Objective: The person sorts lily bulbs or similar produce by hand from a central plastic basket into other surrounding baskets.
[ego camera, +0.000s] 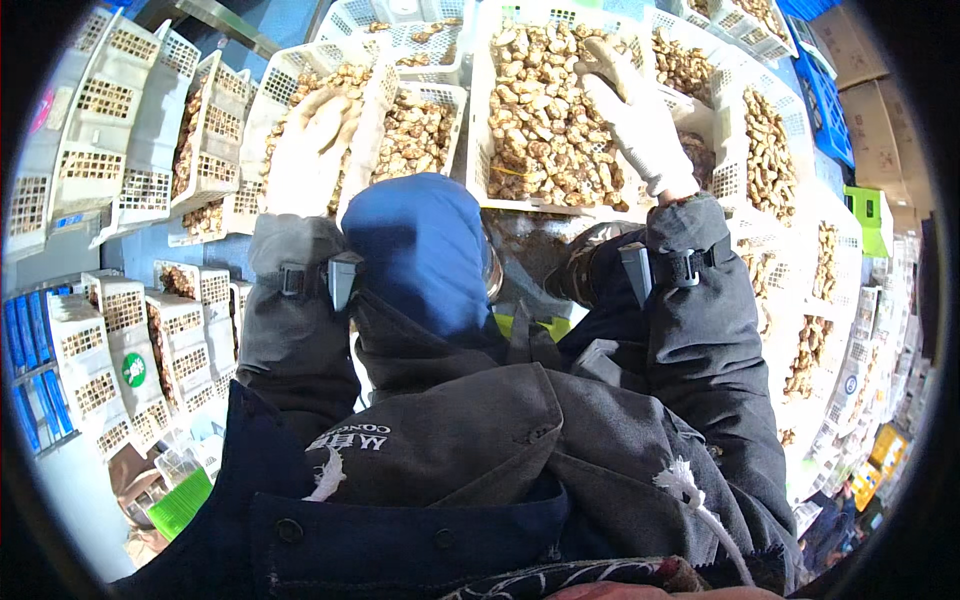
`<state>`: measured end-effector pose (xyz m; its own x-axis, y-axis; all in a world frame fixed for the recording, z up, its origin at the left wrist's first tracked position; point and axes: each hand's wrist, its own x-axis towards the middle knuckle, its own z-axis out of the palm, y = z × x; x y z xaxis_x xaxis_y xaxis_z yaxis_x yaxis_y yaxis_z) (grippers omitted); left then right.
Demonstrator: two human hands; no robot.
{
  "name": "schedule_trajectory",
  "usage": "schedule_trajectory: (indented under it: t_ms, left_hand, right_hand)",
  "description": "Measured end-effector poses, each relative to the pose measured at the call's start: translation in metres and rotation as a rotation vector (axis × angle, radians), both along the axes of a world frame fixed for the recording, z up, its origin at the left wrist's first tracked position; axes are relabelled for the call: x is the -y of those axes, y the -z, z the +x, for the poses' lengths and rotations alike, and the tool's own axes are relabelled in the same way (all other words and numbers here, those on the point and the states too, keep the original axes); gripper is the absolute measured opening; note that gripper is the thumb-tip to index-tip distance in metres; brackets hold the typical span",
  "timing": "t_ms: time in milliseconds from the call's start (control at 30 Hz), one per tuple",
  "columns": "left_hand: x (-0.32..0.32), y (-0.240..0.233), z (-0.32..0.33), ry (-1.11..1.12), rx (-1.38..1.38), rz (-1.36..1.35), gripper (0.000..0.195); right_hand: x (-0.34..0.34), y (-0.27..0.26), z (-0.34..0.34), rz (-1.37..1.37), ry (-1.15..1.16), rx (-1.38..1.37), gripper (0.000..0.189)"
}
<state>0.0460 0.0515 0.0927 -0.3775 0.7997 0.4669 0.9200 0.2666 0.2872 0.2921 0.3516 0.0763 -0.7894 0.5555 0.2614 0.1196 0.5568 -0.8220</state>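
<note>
My left hand (pixel 311 150), in a pale glove, rests over a white plastic crate (pixel 281 88) of knobbly brown-and-cream produce (pixel 341 79), perhaps mushrooms. Its fingers point away from me, and strong glare hides whether anything is under them. My right hand (pixel 626 97), gloved in white, lies over the right side of a large white crate (pixel 480 127). Thumb and fingers are spread just above or on the heaped produce (pixel 551 112), with nothing visibly held. Between these crates stands a smaller white basket (pixel 459 101) of similar pieces (pixel 416 131).
A nearly bare white crate (pixel 431 71) with a few pieces sits at the back. White crates (pixel 780 97) of produce line the right, and stacked crates (pixel 127 135) the left. My blue-covered knee (pixel 420 247) rises between my arms. Cardboard boxes (pixel 862 112) stand at far right.
</note>
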Motion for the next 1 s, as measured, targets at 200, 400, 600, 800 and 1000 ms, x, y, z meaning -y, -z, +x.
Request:
schedule_trajectory:
  t_ms: [200, 400, 600, 800, 1000]
  left_hand:
    - [0.073, 0.022, 0.005, -0.221, 0.093, -0.085, 0.030]
    - [0.125, 0.054, 0.005, -0.139, 0.265, 0.050, 0.022]
    - [0.194, 0.057, 0.025, -0.362, 1.576, 0.293, 0.059]
    - [0.224, 0.068, 0.000, -0.604, 1.313, 0.396, 0.054]
    - [0.057, -0.008, 0.011, 0.052, 1.259, 0.446, 0.045]
  right_hand:
    - [0.005, 0.004, 0.000, 0.368, 0.022, 0.113, 0.049]
    - [0.002, 0.015, -0.008, -0.009, -0.080, 0.095, 0.046]
    - [0.004, 0.008, -0.006, -0.094, -0.076, 0.144, 0.047]
    - [0.003, 0.012, -0.007, -0.012, -0.093, 0.213, 0.044]
    - [-0.021, 0.068, -0.003, 0.444, 0.024, 0.530, 0.039]
